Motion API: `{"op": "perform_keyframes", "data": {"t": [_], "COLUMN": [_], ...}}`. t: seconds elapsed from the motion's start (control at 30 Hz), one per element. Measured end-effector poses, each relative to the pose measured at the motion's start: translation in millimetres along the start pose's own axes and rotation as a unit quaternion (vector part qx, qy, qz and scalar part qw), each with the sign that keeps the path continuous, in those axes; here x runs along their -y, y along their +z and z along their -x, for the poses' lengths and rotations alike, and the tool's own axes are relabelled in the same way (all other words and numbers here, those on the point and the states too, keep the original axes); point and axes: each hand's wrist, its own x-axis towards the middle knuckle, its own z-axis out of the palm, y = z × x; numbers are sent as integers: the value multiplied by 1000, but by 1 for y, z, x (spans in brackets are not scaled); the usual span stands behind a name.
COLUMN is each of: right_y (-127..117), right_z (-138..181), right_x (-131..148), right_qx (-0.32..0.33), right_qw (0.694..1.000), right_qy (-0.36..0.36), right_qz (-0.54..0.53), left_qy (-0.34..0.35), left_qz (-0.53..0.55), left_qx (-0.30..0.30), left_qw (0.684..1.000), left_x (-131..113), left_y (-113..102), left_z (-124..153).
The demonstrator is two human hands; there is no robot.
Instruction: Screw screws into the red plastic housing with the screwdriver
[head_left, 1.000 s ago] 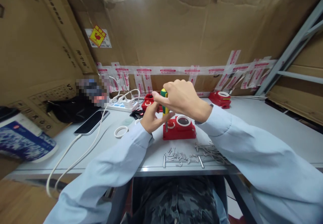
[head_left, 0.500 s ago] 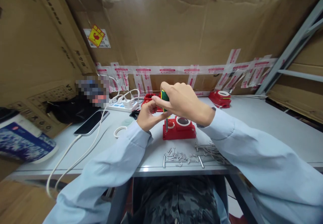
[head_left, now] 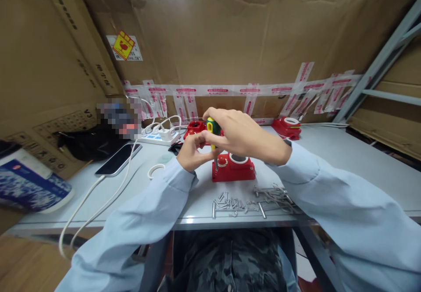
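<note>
The right hand (head_left: 245, 135) is gripping a screwdriver (head_left: 210, 128); the left hand (head_left: 193, 151) is curving half-curled around it, its hold unclear. A red housing (head_left: 235, 173) is sitting beneath, near the worktop's (head_left: 332, 165) front edge.

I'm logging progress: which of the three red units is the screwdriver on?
The front red unit, nearest the loose screws; the screwdriver reaches down to its left end. The back-left unit and back-right unit sit by the cardboard.

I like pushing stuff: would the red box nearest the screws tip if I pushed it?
The red box probably wouldn't tip: its base looks wide and low. It likely feels stiff, given its crisp edges. The screwdriver at its left end might hinder sliding.
</note>
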Motion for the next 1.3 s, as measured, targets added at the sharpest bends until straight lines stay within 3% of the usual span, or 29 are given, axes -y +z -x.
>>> {"op": "perform_keyframes", "data": {"t": [0.1,0.27,0.43,0.5,0.63,0.7,0.87,1.07,1.3], "right_y": [-2,4,2,3,7,6,1,5,-3], "right_z": [1,-2,5,6,5,7,12,9,16], "right_x": [-1,0,-7,-6,1,2,-2,3,-5], "right_qx": [19,-30,11,3,-47,-45,-27,-46,24], "right_qw": [1000,995,1000,1000,992,994,999,995,999], "right_qy": [-1,74,-5,17,92,79,-28,52,-25], "right_qz": [-18,57,-27,-10,72,63,-24,67,7], "left_qy": [10,-10,-7,5,6,1,14,38,2], "left_qz": [-23,14,36,16,-7,6,16,42,27], "left_qx": [7,-39,15,22,-35,-35,24,-46,17], "left_qw": [1000,999,999,1000,999,999,999,997,999], "left_x": [0,3,-5,-6,-2,-2,-10,-6,-11], "left_y": [1,4,1,1,3,1,0,5,1], "left_z": [0,2,2,3,3,2,3,3,5]}}
